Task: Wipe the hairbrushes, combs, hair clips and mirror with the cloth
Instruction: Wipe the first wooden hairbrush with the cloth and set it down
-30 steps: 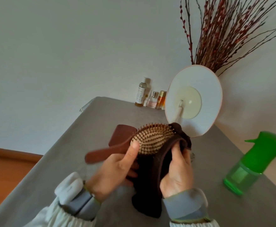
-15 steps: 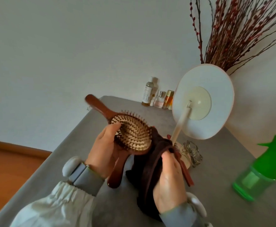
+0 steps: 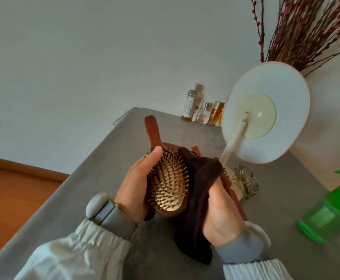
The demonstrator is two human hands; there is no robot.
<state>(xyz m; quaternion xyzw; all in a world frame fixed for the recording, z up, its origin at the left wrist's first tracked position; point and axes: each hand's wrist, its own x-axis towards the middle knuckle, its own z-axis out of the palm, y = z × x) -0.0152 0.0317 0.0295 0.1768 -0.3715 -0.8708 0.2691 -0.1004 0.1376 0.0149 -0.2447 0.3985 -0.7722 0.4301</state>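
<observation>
- One grey table (image 3: 108,178) carries everything – a round white mirror (image 3: 266,110) on its stand rises at the right, turned away.
- Red-budded branches (image 3: 306,31) spread behind the mirror.
- Green spray bottle (image 3: 330,211) stands at the right edge, blurred.
- Left hand (image 3: 132,190) is clamped on the wooden hairbrush (image 3: 169,184), bristles up, handle pointing away.
- Right hand (image 3: 221,211) grips the dark brown cloth (image 3: 197,178), pressed against the brush's right side.
- Four small bottles (image 3: 203,110) line the wall – labels too small to read.
- Clear hair clip (image 3: 245,182) lies by the mirror's base.
</observation>
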